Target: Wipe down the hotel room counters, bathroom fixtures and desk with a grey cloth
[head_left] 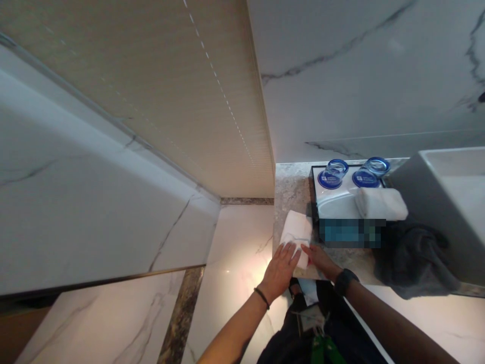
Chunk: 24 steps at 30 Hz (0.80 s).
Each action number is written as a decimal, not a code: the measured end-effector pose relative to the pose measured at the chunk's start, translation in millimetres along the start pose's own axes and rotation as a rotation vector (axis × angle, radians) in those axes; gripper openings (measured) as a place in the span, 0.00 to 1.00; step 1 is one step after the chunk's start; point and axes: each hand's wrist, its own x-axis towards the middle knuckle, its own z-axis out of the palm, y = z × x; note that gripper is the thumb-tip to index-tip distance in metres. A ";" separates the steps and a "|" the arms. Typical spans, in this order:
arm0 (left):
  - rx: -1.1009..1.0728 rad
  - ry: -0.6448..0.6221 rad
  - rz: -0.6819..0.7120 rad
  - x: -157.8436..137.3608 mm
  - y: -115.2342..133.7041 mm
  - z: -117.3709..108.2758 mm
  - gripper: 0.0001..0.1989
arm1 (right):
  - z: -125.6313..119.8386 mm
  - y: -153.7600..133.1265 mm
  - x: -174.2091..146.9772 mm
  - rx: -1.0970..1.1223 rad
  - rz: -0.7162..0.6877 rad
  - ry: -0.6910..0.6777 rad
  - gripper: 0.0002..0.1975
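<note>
A white folded packet, perhaps paper or cloth, lies on the left end of the stone counter, close to its front edge. My left hand rests flat over the packet's near part, fingers stretched out. At the packet's right edge is my right hand, its fingers closed together on that edge; a small red patch shows beside the fingertips. The fingers cover part of the packet. To the right stands a tray with two upturned glasses on blue round coasters and a rolled white towel.
A crumpled dark grey cloth hangs over the counter's front edge, beside the square basin. A blurred blue patch sits before the tray. Marble wall rises behind; a beige blind hangs to the left.
</note>
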 end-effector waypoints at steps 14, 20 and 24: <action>-0.220 -0.162 -0.153 22.6 -11.4 -25.8 0.17 | -18.1 -2.4 -23.2 -0.035 0.158 0.165 0.18; -0.655 -0.042 -0.503 62.5 -40.9 -45.0 0.18 | -14.2 1.4 -41.9 -0.006 0.052 0.212 0.23; -0.541 0.123 -0.688 73.6 -47.9 -34.4 0.15 | -6.8 2.4 -38.1 -0.001 0.073 0.222 0.24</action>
